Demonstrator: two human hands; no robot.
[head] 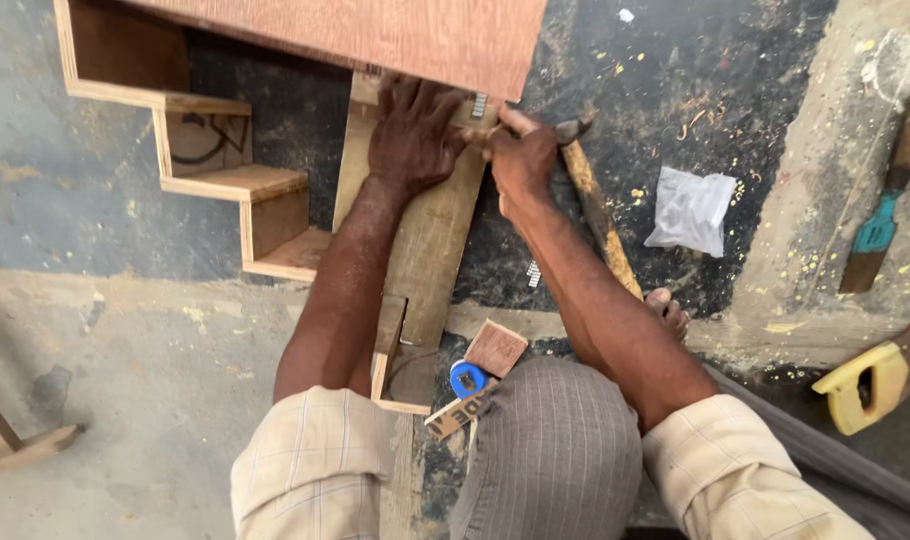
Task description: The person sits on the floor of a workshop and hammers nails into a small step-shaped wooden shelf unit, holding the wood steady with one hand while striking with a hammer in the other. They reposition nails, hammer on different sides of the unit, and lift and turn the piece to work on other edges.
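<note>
Plank [430, 235] lies on floor under big board [375, 35] | my left hand [413, 135] presses plank flat, fingers spread | right hand [523, 160] pinches something small, hammer [595, 205] beside it | best I keep plank pinned firm, edges flush.

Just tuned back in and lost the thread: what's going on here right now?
A person crouches on a dusty floor over a plank. The left hand lies flat on the plank's far end, just below a large brown board. The right hand is beside it, with a hammer lying under the hand and wrist; whether the fingers grip it is unclear. A stepped wooden frame sits to the left, a plastic bag and a yellow-handled saw to the right.
</note>
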